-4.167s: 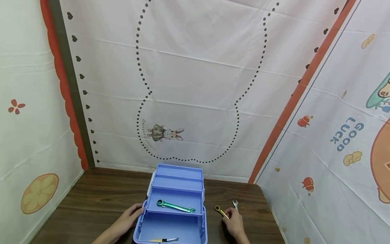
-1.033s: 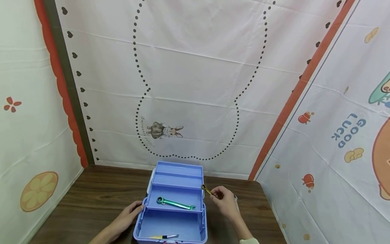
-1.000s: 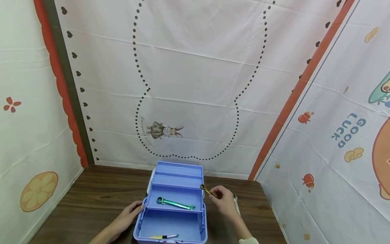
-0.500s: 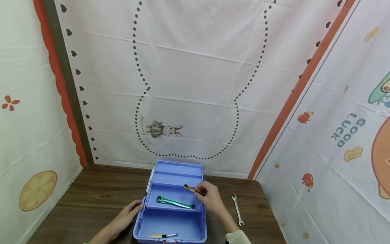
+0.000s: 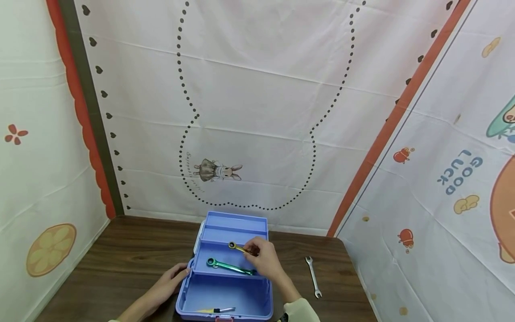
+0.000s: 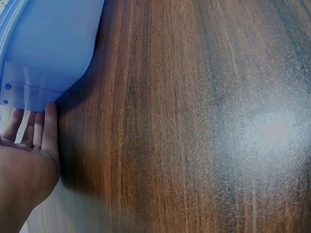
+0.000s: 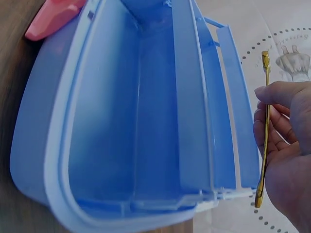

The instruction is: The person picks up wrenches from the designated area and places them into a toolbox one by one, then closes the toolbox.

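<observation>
A blue toolbox stands open on the brown wooden table. The right hand is above the middle tray of the toolbox, and it pinches a gold wrench between the thumb and the fingers. The ring end of this wrench points toward the left side of the toolbox, and in the right wrist view the wrench is in the air, not resting in the tray. The left hand is at the left side of the toolbox; its fingers are rather straight and touch the outer wall.

In the middle tray of the toolbox lies a green wrench, just in front of the gold one. In the bottom compartment of the toolbox, near the front wall, there is a small tool with yellow handle. A silver wrench lies to the right of the toolbox, apart from it. Behind the toolbox hangs a white printed cloth. On the front of the toolbox there is a red latch.
</observation>
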`<state>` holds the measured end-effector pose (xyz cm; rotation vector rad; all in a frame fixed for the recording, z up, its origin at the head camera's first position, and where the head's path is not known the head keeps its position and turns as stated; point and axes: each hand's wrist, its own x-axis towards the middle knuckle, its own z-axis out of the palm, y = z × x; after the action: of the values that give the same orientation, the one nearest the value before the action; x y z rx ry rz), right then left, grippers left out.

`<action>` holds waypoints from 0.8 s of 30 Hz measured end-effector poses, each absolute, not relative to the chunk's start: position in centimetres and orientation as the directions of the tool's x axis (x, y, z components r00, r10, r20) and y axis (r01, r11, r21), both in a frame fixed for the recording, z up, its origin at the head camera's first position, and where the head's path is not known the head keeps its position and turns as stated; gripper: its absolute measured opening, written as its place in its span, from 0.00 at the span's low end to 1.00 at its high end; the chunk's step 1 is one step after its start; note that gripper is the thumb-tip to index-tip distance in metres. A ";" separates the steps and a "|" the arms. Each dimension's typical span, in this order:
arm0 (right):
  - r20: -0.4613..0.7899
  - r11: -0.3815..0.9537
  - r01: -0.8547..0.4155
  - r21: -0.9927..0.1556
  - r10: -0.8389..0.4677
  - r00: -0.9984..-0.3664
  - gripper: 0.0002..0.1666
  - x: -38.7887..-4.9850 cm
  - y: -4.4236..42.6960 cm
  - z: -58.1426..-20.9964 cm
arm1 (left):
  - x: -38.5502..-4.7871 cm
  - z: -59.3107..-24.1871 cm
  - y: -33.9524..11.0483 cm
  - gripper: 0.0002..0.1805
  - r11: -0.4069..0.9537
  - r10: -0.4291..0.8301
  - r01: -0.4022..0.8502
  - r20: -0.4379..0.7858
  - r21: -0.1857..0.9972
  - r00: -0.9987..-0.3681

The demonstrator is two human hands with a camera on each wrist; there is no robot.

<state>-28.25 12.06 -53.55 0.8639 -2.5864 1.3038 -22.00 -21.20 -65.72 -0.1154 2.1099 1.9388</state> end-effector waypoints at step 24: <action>0.299 0.475 -0.509 -0.718 -0.451 -0.841 0.09 -27.7 9.1 -55.2 | -22.2 -65.9 -21.2 0.43 0.106 0.096 -0.251 -0.261 0.962 -0.960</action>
<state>-27.68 9.10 -55.25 0.8600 -2.6386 1.3206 -22.22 -21.16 -65.95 -0.1541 2.1270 1.9360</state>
